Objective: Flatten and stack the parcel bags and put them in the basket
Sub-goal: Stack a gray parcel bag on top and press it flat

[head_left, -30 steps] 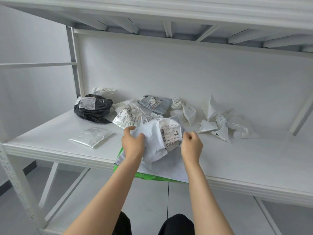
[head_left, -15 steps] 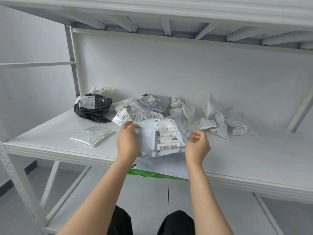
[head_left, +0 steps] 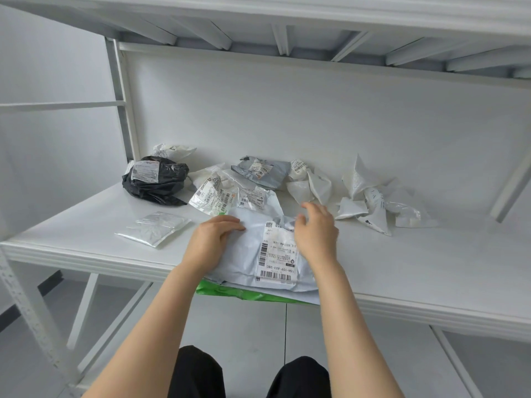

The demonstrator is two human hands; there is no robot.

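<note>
Our left hand (head_left: 214, 239) rests on the pale parcel bag (head_left: 250, 254), fingers gently bent, pressing down and gripping nothing. Our right hand (head_left: 316, 231) is at the bag's far edge, fingers loose, apart and slightly blurred. The bag lies under both palms on a green bag (head_left: 230, 293) at the near edge of the shelf (head_left: 86, 219). Crumpled bags (head_left: 218, 196) lie beyond our fingertips.

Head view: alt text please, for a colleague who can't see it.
The left hand and right hand rest on a pale grey parcel bag with a shipping label, lying on a small stack at the front edge of a white shelf. Behind lie crumpled bags, including a black bag.
</note>
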